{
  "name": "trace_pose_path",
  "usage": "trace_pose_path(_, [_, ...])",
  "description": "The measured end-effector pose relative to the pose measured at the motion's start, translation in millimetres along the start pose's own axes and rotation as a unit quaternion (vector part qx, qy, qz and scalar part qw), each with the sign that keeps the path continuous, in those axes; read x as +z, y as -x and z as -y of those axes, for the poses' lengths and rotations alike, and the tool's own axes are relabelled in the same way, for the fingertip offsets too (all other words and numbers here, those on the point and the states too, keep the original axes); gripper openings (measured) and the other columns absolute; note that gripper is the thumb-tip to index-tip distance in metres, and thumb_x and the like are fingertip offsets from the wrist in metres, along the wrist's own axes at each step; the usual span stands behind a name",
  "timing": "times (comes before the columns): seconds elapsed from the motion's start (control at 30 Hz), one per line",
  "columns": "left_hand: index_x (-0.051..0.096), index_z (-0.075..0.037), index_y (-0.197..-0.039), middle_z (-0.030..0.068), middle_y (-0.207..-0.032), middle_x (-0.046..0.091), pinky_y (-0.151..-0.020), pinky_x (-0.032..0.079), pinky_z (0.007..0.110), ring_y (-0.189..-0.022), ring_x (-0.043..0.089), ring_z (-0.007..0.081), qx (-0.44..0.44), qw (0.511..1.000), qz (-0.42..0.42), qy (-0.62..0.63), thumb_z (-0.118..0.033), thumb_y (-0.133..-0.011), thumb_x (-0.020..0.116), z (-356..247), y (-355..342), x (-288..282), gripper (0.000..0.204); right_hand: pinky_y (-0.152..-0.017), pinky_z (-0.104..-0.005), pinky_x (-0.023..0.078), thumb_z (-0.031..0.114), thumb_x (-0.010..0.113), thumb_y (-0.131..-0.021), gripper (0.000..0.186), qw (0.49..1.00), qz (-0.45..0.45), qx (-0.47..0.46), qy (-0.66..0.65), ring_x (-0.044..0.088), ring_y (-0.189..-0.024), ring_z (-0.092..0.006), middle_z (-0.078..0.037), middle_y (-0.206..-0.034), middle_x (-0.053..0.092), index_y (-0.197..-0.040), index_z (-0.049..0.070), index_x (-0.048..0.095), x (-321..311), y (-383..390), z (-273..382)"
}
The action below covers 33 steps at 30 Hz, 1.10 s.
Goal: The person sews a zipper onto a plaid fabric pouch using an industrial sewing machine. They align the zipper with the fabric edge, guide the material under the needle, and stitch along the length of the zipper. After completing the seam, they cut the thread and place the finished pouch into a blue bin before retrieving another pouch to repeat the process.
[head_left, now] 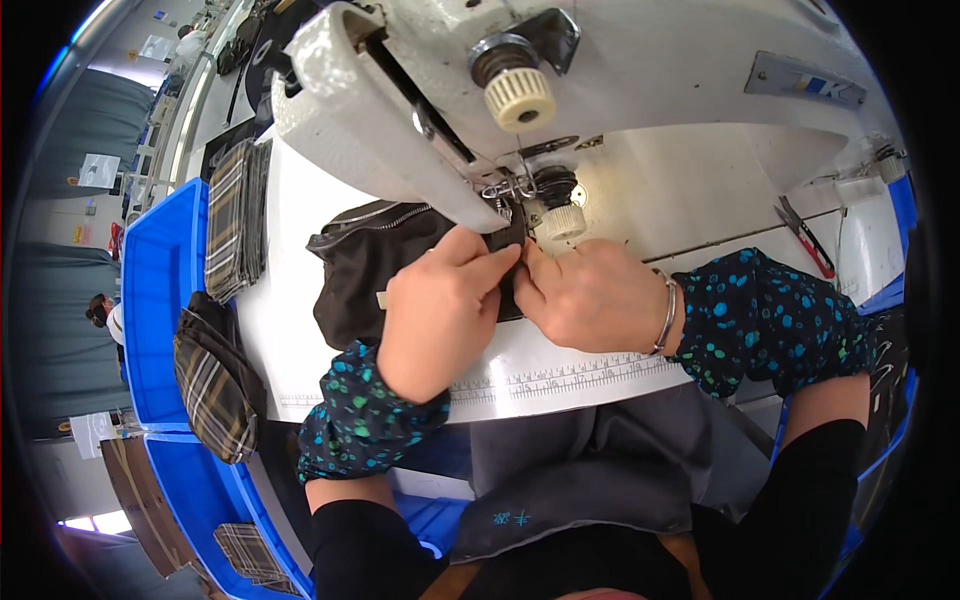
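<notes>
A dark fabric pouch (pixel 365 270) with a zipper along its far edge lies on the white sewing table (pixel 560 375). Its right part runs under the needle area of a white sewing machine (pixel 335 105). My left hand (pixel 445 305) presses on the pouch, thumb and index finger pinched at its edge close to the presser foot. Just to the right, my right hand (pixel 590 295) is closed on the same edge, its fingertips almost meeting the left ones. The fabric between the fingertips is mostly hidden by my hands.
Red-handled snips (pixel 808 240) lie at the right of the table. At the left, a stack of plaid fabric pieces (pixel 237 220) and a plaid pouch (pixel 215 380) sit beside blue bins (pixel 160 330). A printed ruler strip (pixel 600 372) follows the near table edge.
</notes>
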<state>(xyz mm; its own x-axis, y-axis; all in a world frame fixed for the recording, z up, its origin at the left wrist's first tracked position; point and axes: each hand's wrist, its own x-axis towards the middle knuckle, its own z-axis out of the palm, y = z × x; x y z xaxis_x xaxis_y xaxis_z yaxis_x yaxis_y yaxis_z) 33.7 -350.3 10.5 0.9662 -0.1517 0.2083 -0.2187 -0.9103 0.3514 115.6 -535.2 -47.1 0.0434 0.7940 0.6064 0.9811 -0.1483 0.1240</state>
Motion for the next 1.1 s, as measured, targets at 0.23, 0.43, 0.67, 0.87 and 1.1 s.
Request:
trace_pose_path(0.23, [0.077, -0.008, -0.115, 0.0096, -0.112, 0.065, -0.085, 0.055, 0.042, -0.098, 0.067, 0.0318, 0.091, 0.987, -0.059, -0.12, 0.002, -0.071, 0.074, -3.6, -2.6, 11.7, 0.045, -0.044, -0.0294, 0.041, 0.016, 0.069, -0.073, 0.014, 0.999, 0.022, -0.039, 0.007, 0.053, -0.052, -0.016, -0.009, -0.065, 0.056, -0.071, 0.002, 0.068, -3.5, 3.5, 5.1])
trace_pose_path(0.43, [0.072, -0.007, -0.126, 0.0087, -0.122, 0.064, -0.075, 0.06, 0.038, -0.102, 0.069, 0.0281, 0.026, 0.992, 0.007, -0.119, -0.003, -0.076, 0.071, -8.9, 4.7, 14.7, 0.05, -0.044, -0.0307, 0.041, 0.016, 0.068, -0.071, 0.014, 0.999, 0.013, -0.046, -0.019, 0.054, -0.053, -0.0166, -0.01, -0.067, 0.057, -0.069, 0.002, 0.067, 1.8, 5.9, 4.4])
trace_pose_path(0.67, [0.074, -0.011, -0.117, 0.0051, -0.117, 0.065, -0.069, 0.059, 0.038, -0.099, 0.069, 0.0263, 0.0, 0.99, -0.044, -0.134, -0.005, -0.08, 0.073, -9.4, 3.3, 23.7, 0.037, -0.045, -0.0307, 0.043, 0.017, 0.067, -0.071, 0.018, 0.997, 0.036, -0.048, -0.038, 0.057, -0.053, -0.0173, -0.018, -0.077, 0.064, -0.074, -0.001, 0.069, -5.2, 3.7, 3.0])
trace_pose_path(0.87, [0.073, -0.007, -0.121, 0.0041, -0.109, 0.062, -0.062, 0.059, 0.035, -0.101, 0.065, 0.0239, -0.006, 0.991, -0.06, -0.121, -0.008, -0.08, 0.071, -4.2, 0.5, 27.0, 0.041, -0.046, -0.0308, 0.046, 0.016, 0.065, -0.074, 0.024, 0.997, 0.049, -0.057, -0.022, 0.061, -0.054, -0.0179, -0.029, -0.091, 0.071, -0.083, -0.005, 0.071, -6.3, 3.0, 2.5])
trace_pose_path(1.1, [0.074, -0.007, -0.119, 0.0043, -0.111, 0.063, -0.063, 0.059, 0.036, -0.102, 0.065, 0.0242, -0.002, 0.991, -0.065, -0.118, -0.007, -0.081, 0.07, 0.8, -3.8, 30.2, 0.039, -0.046, -0.0312, 0.047, 0.016, 0.065, -0.078, 0.027, 0.997, 0.052, -0.045, 0.022, 0.062, -0.052, -0.0182, -0.03, -0.095, 0.073, -0.09, -0.007, 0.072, -0.7, 3.3, -0.9])
